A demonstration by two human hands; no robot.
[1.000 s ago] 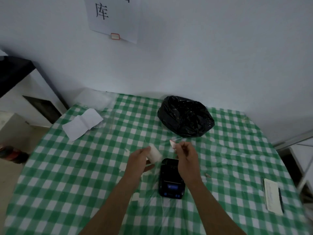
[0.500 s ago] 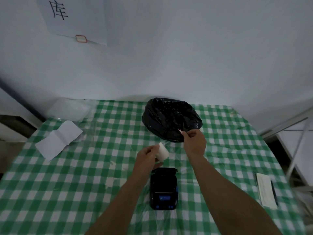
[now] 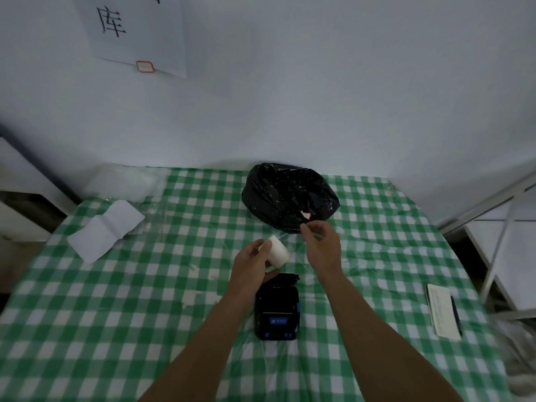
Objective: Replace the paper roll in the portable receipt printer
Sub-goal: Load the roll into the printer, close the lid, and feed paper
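Note:
My left hand (image 3: pixel 251 264) grips a white paper roll (image 3: pixel 278 252) just above the far end of the black portable printer (image 3: pixel 277 313), which lies on the green checked tablecloth (image 3: pixel 116 314) with its lid raised. My right hand (image 3: pixel 322 245) hovers at the near edge of the black rubbish bag (image 3: pixel 290 195), fingers loosely apart. A small pinkish paper scrap (image 3: pixel 306 215) sits on the bag just beyond the fingertips, apart from them.
A folded white sheet (image 3: pixel 104 230) lies at the left, with clear plastic wrap (image 3: pixel 121 181) behind it. A notepad with a pen (image 3: pixel 442 310) rests near the right table edge. A metal frame (image 3: pixel 493 256) stands to the right, and the wall is close behind.
My right hand carried the scrap from above the printer out to the black bag and has let it go there. The left hand kept the roll over the printer.

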